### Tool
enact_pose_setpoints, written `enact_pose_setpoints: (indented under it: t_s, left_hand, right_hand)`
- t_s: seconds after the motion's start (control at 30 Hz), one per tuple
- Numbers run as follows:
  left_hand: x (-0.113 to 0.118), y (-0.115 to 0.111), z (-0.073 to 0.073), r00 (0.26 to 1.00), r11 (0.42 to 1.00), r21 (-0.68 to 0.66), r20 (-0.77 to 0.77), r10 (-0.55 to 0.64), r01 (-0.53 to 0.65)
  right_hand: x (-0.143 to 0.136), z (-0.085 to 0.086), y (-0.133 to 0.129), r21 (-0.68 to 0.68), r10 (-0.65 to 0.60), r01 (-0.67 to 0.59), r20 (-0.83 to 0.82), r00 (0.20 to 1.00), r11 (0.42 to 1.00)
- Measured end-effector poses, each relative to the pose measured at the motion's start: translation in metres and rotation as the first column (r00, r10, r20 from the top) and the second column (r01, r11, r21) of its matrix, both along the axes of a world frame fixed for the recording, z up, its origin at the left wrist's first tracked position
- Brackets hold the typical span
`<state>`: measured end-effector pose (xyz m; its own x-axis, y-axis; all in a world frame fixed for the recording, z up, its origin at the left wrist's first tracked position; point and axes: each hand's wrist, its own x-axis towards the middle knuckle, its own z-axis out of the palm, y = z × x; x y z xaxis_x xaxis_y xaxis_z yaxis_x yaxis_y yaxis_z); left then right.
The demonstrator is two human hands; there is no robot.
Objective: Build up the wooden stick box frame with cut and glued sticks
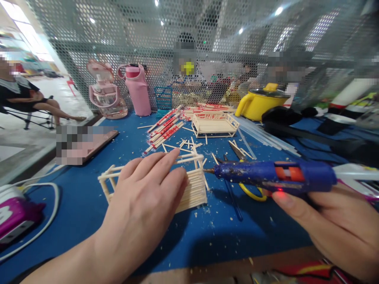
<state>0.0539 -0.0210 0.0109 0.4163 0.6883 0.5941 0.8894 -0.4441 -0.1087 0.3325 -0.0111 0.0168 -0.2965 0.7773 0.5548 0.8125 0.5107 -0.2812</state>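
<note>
My left hand (145, 197) is closed over a small frame built of wooden sticks (195, 185), its fingers covering the middle of it. Slatted rows and corner posts of the frame show on both sides of the hand. In my right hand (334, 221) is a blue hot glue gun (260, 175) with a lit red light. Its metal nozzle points left and is at the right corner of the stick frame; whether it touches cannot be made out. Behind them stands a second stick piece, like a little bed (215, 128).
Wrapped chopsticks (167, 130) and cut stick pieces lie at the back. Yellow-handled scissors (251, 193) are under the glue gun, near clear glue sticks (266, 136). A yellow pot (262, 104), pink bottle (138, 92), phone (91, 148) and white cable (55, 205) surround the workspace; a mesh panel rises behind.
</note>
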Motion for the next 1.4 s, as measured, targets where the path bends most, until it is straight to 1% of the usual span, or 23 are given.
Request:
enact_pose_setpoints:
  t_s: [0.1,0.2,0.27,0.33,0.4,0.47,0.5,0.53,0.57,0.6,0.63,0.67,0.7,0.73,0.77,0.8,0.83,0.9,1.0,1.17,1.23,1.3,1.4]
  left_hand:
    - [0.000,0.000,-0.001,1.000,1.000,0.002,0.005,0.006,-0.006]
    - [0.001,0.001,-0.001,1.000,1.000,0.004,0.005,0.005,-0.005]
    - [0.001,0.001,-0.001,1.000,1.000,0.010,0.007,0.001,-0.001]
    - [0.001,0.000,-0.001,1.000,1.000,0.015,0.008,0.000,0.000]
    - [0.000,-0.001,0.000,1.000,1.000,0.020,0.001,-0.002,0.002]
    - [0.000,-0.002,0.000,1.000,0.999,0.038,-0.009,-0.001,0.002]
    - [0.000,-0.003,0.000,1.000,0.999,0.045,-0.015,-0.001,0.002]
    - [-0.001,-0.003,0.001,1.000,0.999,0.051,-0.018,0.000,0.001]
    - [0.000,-0.003,0.001,1.000,0.999,0.053,-0.021,-0.003,0.004]
    - [0.000,-0.003,0.000,1.000,0.999,0.052,-0.021,-0.007,0.008]
    - [0.000,-0.003,0.000,1.000,0.999,0.051,-0.017,-0.013,0.013]
    - [0.000,-0.003,0.000,1.000,0.998,0.052,-0.011,-0.018,0.019]
    - [0.000,-0.002,-0.001,1.000,0.998,0.056,-0.005,-0.025,0.025]
    - [0.000,-0.002,-0.002,1.000,0.997,0.070,0.001,-0.031,0.031]
    - [-0.001,-0.001,-0.004,0.999,0.996,0.083,0.002,-0.034,0.033]
    - [-0.002,0.000,-0.005,0.999,0.994,0.099,-0.004,-0.036,0.036]
    - [-0.003,0.002,-0.007,0.999,0.992,0.121,-0.010,-0.035,0.036]
    - [-0.005,0.004,-0.011,0.999,0.989,0.141,-0.040,-0.029,0.035]
    - [-0.009,0.006,-0.014,0.997,0.989,0.147,-0.075,-0.019,0.030]
    - [-0.009,0.006,-0.013,0.997,0.991,0.133,-0.080,-0.006,0.017]
    - [-0.008,0.005,-0.011,0.998,0.991,0.132,-0.065,-0.012,0.021]
    - [-0.006,0.004,-0.009,0.999,0.991,0.130,-0.044,-0.021,0.026]
    - [-0.002,0.002,-0.005,1.000,0.993,0.115,0.009,-0.025,0.024]
  right_hand:
    - [0.000,0.002,-0.002,-0.058,0.110,-0.105,0.107,0.988,0.993]
    - [0.001,0.009,0.000,-0.115,0.087,-0.081,0.055,0.995,0.990]
    - [0.004,0.012,0.005,-0.209,0.034,-0.039,-0.027,0.999,0.977]
    - [0.008,0.012,0.009,-0.345,-0.013,-0.027,-0.113,0.994,0.938]
    - [0.014,0.011,0.013,-0.478,-0.033,-0.065,-0.192,0.981,0.876]
    - [0.019,0.011,0.016,-0.550,-0.056,-0.116,-0.286,0.957,0.827]
    - [0.021,0.012,0.018,-0.554,-0.072,-0.129,-0.326,0.943,0.822]
    - [0.023,0.014,0.021,-0.533,-0.089,-0.117,-0.345,0.934,0.838]
    - [0.024,0.016,0.027,-0.474,-0.108,-0.070,-0.337,0.935,0.878]
    - [0.024,0.017,0.034,-0.374,-0.122,0.002,-0.297,0.947,0.927]
    - [0.025,0.019,0.045,-0.236,-0.143,0.089,-0.224,0.964,0.968]
    - [0.026,0.020,0.057,-0.041,-0.159,0.155,-0.139,0.977,0.987]
    - [0.027,0.020,0.073,0.119,-0.160,0.163,-0.033,0.987,0.979]
    - [0.029,0.020,0.090,0.261,-0.148,0.132,0.043,0.988,0.956]
    - [0.030,0.020,0.108,0.318,-0.110,0.062,0.134,0.985,0.946]
    - [0.032,0.020,0.126,0.312,-0.080,0.005,0.227,0.971,0.950]
    - [0.034,0.020,0.143,0.305,-0.087,-0.003,0.282,0.956,0.952]
    - [0.033,0.017,0.171,0.228,-0.096,0.007,0.381,0.920,0.974]
    - [0.024,0.004,0.189,0.185,-0.093,0.015,0.423,0.901,0.983]
    - [0.005,-0.030,0.187,0.111,-0.104,0.061,0.435,0.894,0.992]
    - [0.003,-0.035,0.186,0.069,-0.099,0.076,0.442,0.891,0.995]
    - [0.002,-0.029,0.183,0.041,-0.115,0.108,0.432,0.894,0.993]
    - [-0.008,-0.006,0.171,0.035,-0.168,0.167,0.374,0.912,0.985]
